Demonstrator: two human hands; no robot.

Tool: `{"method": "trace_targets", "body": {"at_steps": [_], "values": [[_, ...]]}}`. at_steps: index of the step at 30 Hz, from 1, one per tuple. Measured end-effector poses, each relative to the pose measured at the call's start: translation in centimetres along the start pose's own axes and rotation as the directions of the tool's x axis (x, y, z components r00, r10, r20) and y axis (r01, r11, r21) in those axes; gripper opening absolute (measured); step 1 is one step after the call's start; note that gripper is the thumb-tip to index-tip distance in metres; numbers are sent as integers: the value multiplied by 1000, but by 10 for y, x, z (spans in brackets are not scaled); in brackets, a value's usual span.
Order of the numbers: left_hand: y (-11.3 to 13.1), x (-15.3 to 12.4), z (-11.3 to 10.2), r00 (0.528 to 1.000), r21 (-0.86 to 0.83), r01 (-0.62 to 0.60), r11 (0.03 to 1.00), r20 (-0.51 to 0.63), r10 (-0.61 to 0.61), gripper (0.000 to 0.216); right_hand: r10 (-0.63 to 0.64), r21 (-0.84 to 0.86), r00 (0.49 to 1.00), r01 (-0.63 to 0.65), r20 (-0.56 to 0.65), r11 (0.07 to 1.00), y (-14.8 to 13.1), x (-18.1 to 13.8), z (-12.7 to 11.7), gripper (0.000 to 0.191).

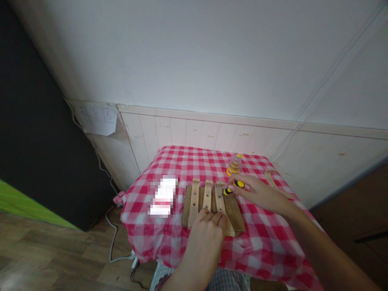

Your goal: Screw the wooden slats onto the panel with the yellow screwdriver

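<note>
A brown wooden board (235, 208) with three pale upright slats (207, 194) lies on the red-and-white checked tablecloth (260, 238). My left hand (207, 230) rests on the board's near edge, fingers curled down on the wood. My right hand (257, 192) is closed on a short yellow-and-black screwdriver (234, 186), whose tip touches the board beside the rightmost slat.
A small clear-and-yellow container (235, 164) stands behind my right hand. A curved pale wooden piece (274, 184) lies at the table's right edge. A blurred white-and-red item (163, 196) lies left of the board. Cables run down to the wooden floor (113, 238) at the left.
</note>
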State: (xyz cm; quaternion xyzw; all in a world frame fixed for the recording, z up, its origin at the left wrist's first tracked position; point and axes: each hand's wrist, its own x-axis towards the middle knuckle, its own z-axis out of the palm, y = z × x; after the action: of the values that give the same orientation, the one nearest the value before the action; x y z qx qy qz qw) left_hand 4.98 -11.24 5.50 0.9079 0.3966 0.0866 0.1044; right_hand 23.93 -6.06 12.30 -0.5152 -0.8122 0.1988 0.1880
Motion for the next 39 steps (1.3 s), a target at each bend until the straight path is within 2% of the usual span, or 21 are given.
{"method": "trace_targets", "body": {"at_steps": [4, 7, 11, 13, 15, 19, 22, 24, 26, 28, 30, 32, 35, 39], "values": [[0, 1, -1, 1000, -6, 13, 1000, 6, -13, 21, 8, -8, 1000, -7, 24, 1000, -1, -4, -5, 41], [0, 0, -1, 1000, -3, 11, 1000, 4, -11, 21, -40, -30, 999, 41, 21, 999, 2, -7, -5, 38], [0, 0, 0, 1000, 1, 9, 1000, -20, -9, 23, -84, -62, 996, 81, -41, 995, 7, -5, -2, 36], [0, -1, 1, 1000, 3, 14, 1000, -14, -14, 23, -85, -144, 991, 69, -105, 987, 10, -2, 0, 37], [0, -1, 1, 1000, 4, 13, 1000, -16, -13, 24, -96, -308, 977, 34, -189, 951, 12, 2, 3, 40], [-1, -1, 3, 999, 5, 8, 1000, -39, -8, 25, -151, -611, 931, -91, -332, 786, 15, 10, 12, 51], [-1, -1, 2, 1000, -10, 16, 1000, -27, -16, 24, -115, -670, 916, -191, -385, 718, 13, 12, 16, 62], [-1, -1, 1, 1000, -25, 22, 999, -11, -22, 23, -88, -673, 914, -223, -395, 705, 12, 13, 18, 66], [0, -1, -1, 1000, -39, 28, 999, -6, -28, 23, -102, -642, 919, -184, -381, 744, 13, 15, 18, 64], [0, -1, -2, 999, -51, 33, 998, -8, -34, 24, -157, -541, 920, -67, -358, 838, 16, 16, 20, 56], [1, -1, -3, 999, -54, 35, 998, -11, -35, 24, -211, -373, 912, 70, -352, 925, 19, 17, 23, 48], [1, -1, -3, 999, -48, 32, 998, -14, -33, 24, -240, -183, 905, 186, -350, 965, 20, 17, 27, 42], [0, -1, -2, 999, -39, 27, 999, -24, -28, 23, -237, 89, 925, 274, -297, 958, 18, 14, 32, 41], [-1, 0, 0, 999, -25, 18, 1000, -41, -19, 24, -157, 346, 968, 218, -198, 912, 15, 10, 34, 48]]}}
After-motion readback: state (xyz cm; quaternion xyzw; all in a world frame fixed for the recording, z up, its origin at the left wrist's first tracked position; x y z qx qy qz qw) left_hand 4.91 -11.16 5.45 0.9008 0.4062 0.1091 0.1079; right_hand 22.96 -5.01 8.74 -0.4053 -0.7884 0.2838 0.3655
